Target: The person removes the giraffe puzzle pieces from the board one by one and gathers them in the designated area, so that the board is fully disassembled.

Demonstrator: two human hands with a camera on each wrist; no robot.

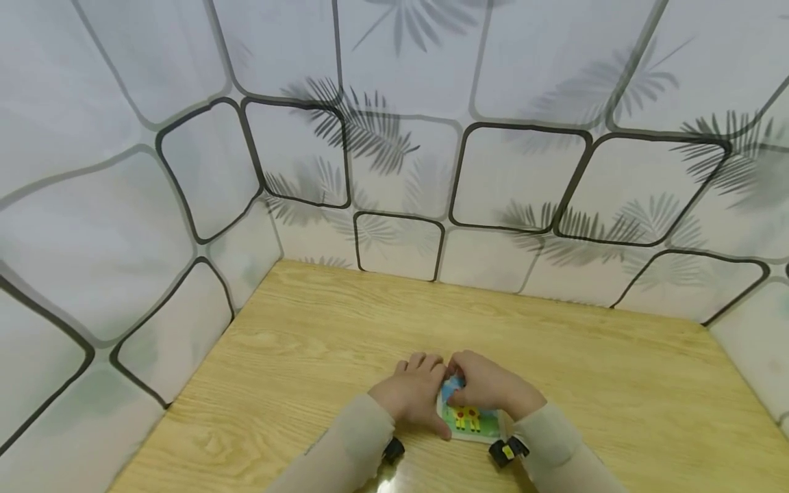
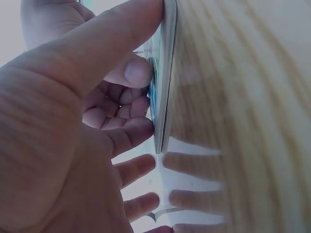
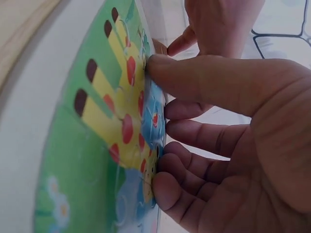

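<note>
A giraffe jigsaw puzzle (image 1: 466, 419) lies flat on the wooden table, with a pale border around a green and blue picture. My left hand (image 1: 413, 394) rests along its left side, fingers spread and straight, thumb at the near left corner. Over the upper part of the picture, my right hand (image 1: 490, 383) has its fingers bent and its thumb on the surface. In the right wrist view, thumb and fingertips stand around a blue puzzle piece (image 3: 154, 119) with a red mark. I cannot tell whether this piece sits raised from its neighbours.
The wood-grain table (image 1: 345, 322) reaches back to a pale patterned curtain (image 1: 401, 171), which also runs along the left and right sides. Black wrist camera mounts (image 1: 508, 452) sit under both cuffs, the right one close to the puzzle's near right corner.
</note>
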